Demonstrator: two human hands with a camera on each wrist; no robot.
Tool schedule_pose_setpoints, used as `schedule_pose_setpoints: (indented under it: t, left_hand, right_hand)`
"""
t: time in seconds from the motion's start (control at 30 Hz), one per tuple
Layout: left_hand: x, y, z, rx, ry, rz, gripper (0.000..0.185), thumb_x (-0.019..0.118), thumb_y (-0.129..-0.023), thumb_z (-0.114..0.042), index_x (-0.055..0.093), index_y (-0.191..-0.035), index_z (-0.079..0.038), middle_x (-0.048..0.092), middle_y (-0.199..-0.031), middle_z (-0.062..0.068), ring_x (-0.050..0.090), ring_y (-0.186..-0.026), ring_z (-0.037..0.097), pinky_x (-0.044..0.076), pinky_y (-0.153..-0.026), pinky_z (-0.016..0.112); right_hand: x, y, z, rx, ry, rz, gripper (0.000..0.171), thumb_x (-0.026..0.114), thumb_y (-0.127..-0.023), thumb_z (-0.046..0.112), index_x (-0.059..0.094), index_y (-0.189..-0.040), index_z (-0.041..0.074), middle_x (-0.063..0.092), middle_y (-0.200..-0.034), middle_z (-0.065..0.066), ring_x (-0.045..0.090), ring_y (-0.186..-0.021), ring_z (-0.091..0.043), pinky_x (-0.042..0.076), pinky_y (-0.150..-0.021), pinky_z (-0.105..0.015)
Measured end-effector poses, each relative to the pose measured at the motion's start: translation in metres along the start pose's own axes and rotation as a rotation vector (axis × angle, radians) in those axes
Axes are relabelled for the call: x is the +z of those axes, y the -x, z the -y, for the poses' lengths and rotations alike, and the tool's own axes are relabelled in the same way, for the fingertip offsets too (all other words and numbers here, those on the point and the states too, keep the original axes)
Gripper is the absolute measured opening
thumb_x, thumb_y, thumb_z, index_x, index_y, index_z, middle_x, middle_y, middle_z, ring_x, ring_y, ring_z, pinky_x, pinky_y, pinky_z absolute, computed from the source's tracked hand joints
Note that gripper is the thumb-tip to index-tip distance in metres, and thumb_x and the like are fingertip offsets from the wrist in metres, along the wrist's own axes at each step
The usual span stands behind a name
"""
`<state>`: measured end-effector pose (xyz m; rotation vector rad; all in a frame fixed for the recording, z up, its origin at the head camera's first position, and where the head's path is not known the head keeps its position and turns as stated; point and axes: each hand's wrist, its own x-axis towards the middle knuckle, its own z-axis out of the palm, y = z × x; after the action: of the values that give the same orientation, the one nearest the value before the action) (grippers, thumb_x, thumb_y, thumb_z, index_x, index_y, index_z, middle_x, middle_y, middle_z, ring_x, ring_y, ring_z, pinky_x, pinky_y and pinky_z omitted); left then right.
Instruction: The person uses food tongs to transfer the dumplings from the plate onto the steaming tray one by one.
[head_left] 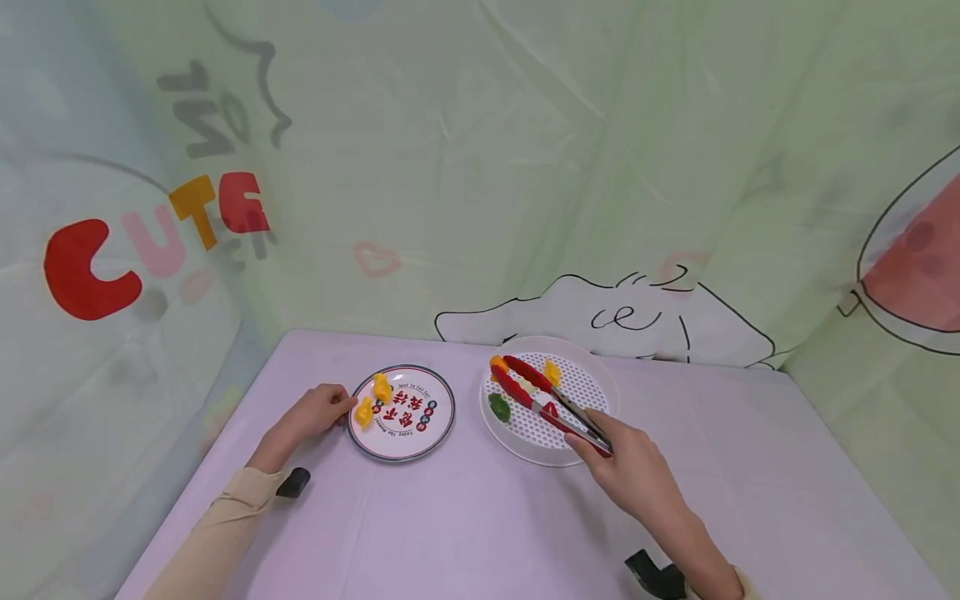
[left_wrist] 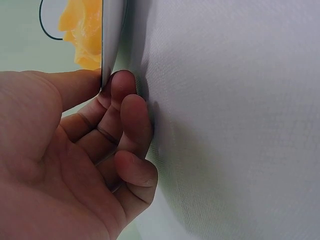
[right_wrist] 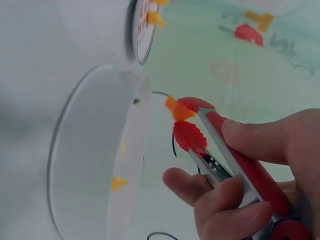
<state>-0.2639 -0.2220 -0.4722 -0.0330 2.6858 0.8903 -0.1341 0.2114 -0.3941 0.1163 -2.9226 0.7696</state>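
My left hand (head_left: 322,408) pinches the left rim of a white printed plate (head_left: 437,435), thumb on top and fingertips underneath. Two yellow toy pieces (head_left: 382,387) lie on the plate's left part. My right hand (head_left: 633,467) grips red and silver tongs (head_left: 516,390) over a round white perforated basket (head_left: 609,417). Between the tongs' red tips is an orange toy piece (right_wrist: 179,110), held above the basket's far-left side. Inside the basket lie a green piece (head_left: 499,407), a yellow piece (head_left: 552,372), a red piece (head_left: 551,411) and a pale one, partly hidden by the tongs.
Plate and basket stand apart on a pale lilac table (head_left: 420,525), the basket near its back edge. A printed cloth (head_left: 525,167) hangs behind and along the sides. Black wrist mounts (head_left: 293,482) show under both forearms.
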Motion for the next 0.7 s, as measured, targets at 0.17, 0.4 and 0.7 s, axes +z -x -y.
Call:
schedule_pose_setpoints:
  t: [0.17, 0.4, 0.7]
  left_hand:
    - [-0.001, 0.002, 0.0, 0.011, 0.005, -0.004, 0.023, 0.058, -0.103, -0.026, 0.061, -0.094, -0.004, 0.059, -0.079, 0.008, 0.052, -0.071, 0.018, 0.043, -0.063, 0.025]
    - [-0.002, 0.004, 0.0, 0.017, 0.004, -0.008, 0.023, 0.057, -0.103, -0.026, 0.061, -0.096, -0.004, 0.058, -0.08, 0.007, 0.052, -0.072, 0.018, 0.043, -0.064, 0.026]
    - [-0.001, 0.004, 0.0, 0.021, 0.007, -0.007, 0.023, 0.057, -0.103, -0.026, 0.061, -0.096, -0.004, 0.059, -0.079, 0.007, 0.052, -0.071, 0.018, 0.043, -0.064, 0.026]
  right_hand:
    - [-0.016, 0.004, -0.013, 0.027, 0.025, 0.046, 0.054, 0.072, -0.092, 0.037, 0.061, -0.13, 0.0, 0.072, -0.102, -0.014, 0.059, -0.078, -0.021, 0.047, -0.061, -0.031]
    - [-0.027, 0.011, -0.03, 0.052, 0.063, 0.11, 0.053, 0.071, -0.092, 0.039, 0.063, -0.127, 0.0, 0.067, -0.089, -0.004, 0.052, -0.072, -0.017, 0.039, -0.059, -0.03]
    - [-0.023, 0.015, -0.037, 0.071, 0.058, 0.148, 0.052, 0.071, -0.091, 0.04, 0.064, -0.125, 0.001, 0.065, -0.084, 0.0, 0.052, -0.072, -0.016, 0.039, -0.06, -0.031]
